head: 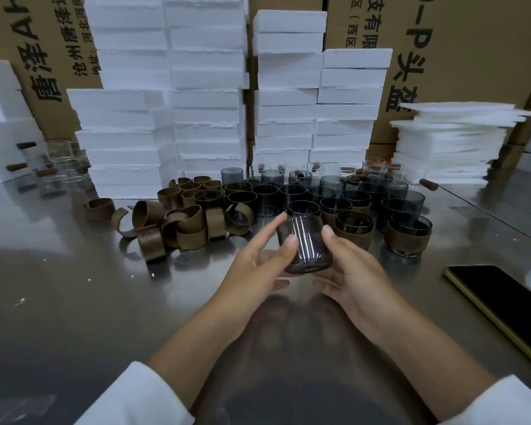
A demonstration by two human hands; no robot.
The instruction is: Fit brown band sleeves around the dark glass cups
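Observation:
I hold one dark glass cup [307, 246] tilted above the steel table [74, 302], between both hands. My left hand [258, 265] grips its left side with thumb and fingers. My right hand [350, 271] cradles its right side and base, thumb on the wall. The cup in my hands has no sleeve on it. A pile of loose brown band sleeves [178, 222] lies to the left. Several bare dark cups [304, 191] stand behind. Two sleeved cups [408, 237] [354, 230] stand to the right.
Stacks of white foam boxes [209, 96] and cardboard cartons [472, 56] wall the back. Clear glass cups [59, 161] stand at far left. A stack of foam sheets [451, 142] sits at right. A black phone [503, 302] lies near the right edge.

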